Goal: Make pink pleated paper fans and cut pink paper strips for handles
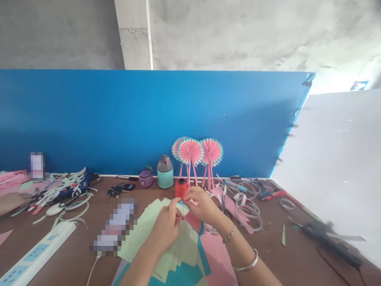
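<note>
Closely, we bring our left hand (165,225) and right hand (201,204) together, fingers narrowed and tips nearly meeting; we cannot tell what they grip. Just beneath, we see pink pleated paper (193,223) beside pale green sheets (139,228) on our worktop (262,254). Beyond our fingertips stands a red container (180,190), with pink fans (191,151) upright behind.

A thin strand (183,207) is pinched in the fingertips of the right hand (203,204), just beside those of the left hand (166,223), and is seen nearly upright below them. Beneath the right hand, a pink paper piece (193,223), bordered in blue, is partly hidden.
</note>
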